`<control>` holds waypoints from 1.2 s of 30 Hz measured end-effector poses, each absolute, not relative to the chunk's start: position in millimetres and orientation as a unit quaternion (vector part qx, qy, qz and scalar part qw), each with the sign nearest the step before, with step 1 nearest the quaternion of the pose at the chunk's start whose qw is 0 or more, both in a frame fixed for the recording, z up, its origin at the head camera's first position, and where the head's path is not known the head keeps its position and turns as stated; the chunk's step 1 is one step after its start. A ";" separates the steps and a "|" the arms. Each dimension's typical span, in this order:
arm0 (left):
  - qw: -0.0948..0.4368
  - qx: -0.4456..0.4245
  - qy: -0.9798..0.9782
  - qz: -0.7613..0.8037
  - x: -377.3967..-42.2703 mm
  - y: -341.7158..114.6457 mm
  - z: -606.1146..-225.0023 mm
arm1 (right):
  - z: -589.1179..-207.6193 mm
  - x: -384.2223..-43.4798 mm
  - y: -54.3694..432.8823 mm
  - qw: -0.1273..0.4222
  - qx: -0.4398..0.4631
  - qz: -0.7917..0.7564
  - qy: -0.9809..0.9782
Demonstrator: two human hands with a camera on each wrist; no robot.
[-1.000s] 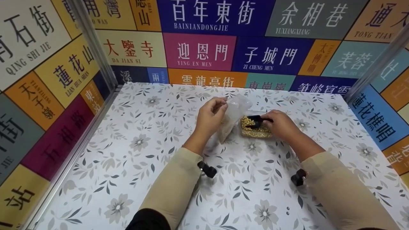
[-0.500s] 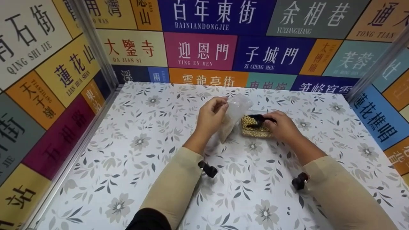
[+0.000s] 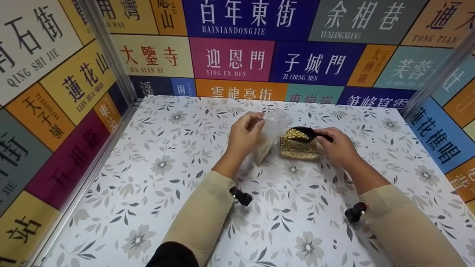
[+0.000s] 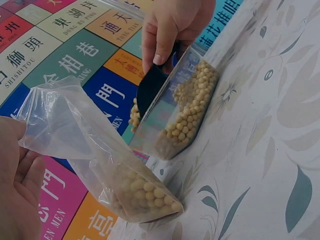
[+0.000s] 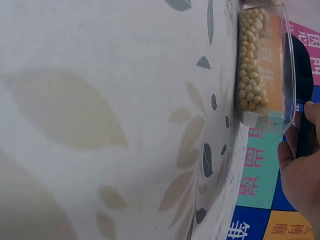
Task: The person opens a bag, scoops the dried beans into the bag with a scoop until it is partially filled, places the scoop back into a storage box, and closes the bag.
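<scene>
My left hand (image 3: pixel 245 131) pinches the top edge of a clear plastic bag (image 3: pixel 276 120), which stands on the table with soybeans (image 4: pixel 145 192) in its bottom. To the right of the bag is a clear rectangular box (image 3: pixel 301 152), partly filled with soybeans (image 5: pixel 251 65). My right hand (image 3: pixel 337 146) grips the handle of a black scoop (image 3: pixel 307 133). The scoop is raised over the box's far side, and a heap of soybeans (image 3: pixel 295 134) lies in it. In the left wrist view, the right hand (image 4: pixel 172 30) and scoop (image 4: pixel 151 87) show behind the box wall.
A white floral cloth (image 3: pixel 163 200) covers the table. Panels printed with street names (image 3: pixel 232 61) wall the back and both sides, with metal posts (image 3: pixel 118 55) at the corners. Black wrist cameras (image 3: pixel 241 196) sit on both sleeves.
The scoop has come up out of the soybeans in the box, carrying a heap, as my right hand moved slightly right. My left hand and the bag stay in place.
</scene>
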State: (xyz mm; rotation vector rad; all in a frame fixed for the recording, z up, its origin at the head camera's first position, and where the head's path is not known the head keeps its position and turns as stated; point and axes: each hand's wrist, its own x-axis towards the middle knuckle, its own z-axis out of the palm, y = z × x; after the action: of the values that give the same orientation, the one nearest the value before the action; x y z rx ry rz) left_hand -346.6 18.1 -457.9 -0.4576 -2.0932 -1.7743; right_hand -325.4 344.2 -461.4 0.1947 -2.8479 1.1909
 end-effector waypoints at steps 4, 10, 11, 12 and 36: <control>0.179 -0.161 -0.742 -0.626 -346.8 18.2 -457.9 | -458.2 -323.3 349.9 0.026 0.049 0.402 -0.914; 0.176 -0.162 -0.751 -0.616 -346.5 17.8 -458.2 | -447.2 -322.6 353.1 0.041 0.043 0.426 -0.903; 0.175 -0.162 -0.751 -0.616 -346.8 17.8 -458.4 | -443.9 -322.0 352.4 0.043 0.043 0.427 -0.902; 0.176 -0.162 -0.750 -0.617 -347.0 17.9 -458.3 | -440.6 -321.6 351.7 0.046 0.043 0.426 -0.903; 0.178 -0.159 -0.740 -0.629 -345.6 18.3 -456.6 | -365.6 -323.5 303.6 0.112 0.128 0.308 -0.936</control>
State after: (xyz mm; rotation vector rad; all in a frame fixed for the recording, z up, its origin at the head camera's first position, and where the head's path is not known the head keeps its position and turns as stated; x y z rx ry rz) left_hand -345.6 18.3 -456.6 -0.4499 -2.0934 -1.7798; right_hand -323.5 303.6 -365.6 0.3771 -2.7488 0.9039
